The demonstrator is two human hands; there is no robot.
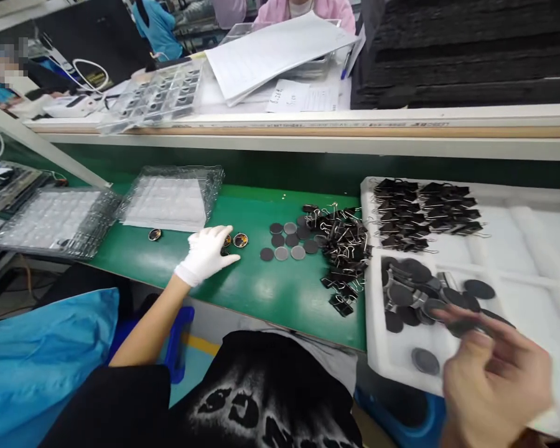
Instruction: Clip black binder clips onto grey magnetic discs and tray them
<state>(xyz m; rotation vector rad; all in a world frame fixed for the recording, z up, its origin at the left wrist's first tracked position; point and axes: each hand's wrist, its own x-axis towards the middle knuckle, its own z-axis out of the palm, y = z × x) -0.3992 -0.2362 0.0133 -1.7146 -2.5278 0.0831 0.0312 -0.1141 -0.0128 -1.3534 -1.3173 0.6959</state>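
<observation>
My left hand (pixel 208 254), in a white glove, rests low over the green tabletop. Its thumb is stretched away from the fingers, around small round metal-rimmed parts partly hidden by the fingertips. Just right of it lies another such round part (pixel 240 240), orange and dark inside. On the far right my bare right hand (pixel 499 373), blurred, pinches a dark round disc (pixel 464 325) over the white tray (pixel 377 311). Under those fingers is a heap of dark discs (pixel 408 292), with a single disc (pixel 425 361) lying apart nearer me.
Dark and grey discs (pixel 281 253) lie in rows beside a pile of black binder clips (pixel 348 249). More binder clips (pixel 401 214) line the tray's far compartment. Clear plastic trays (pixel 168 196) stand at left, near a lone round part (pixel 155 234). A shelf edge (pixel 308 140) crosses behind.
</observation>
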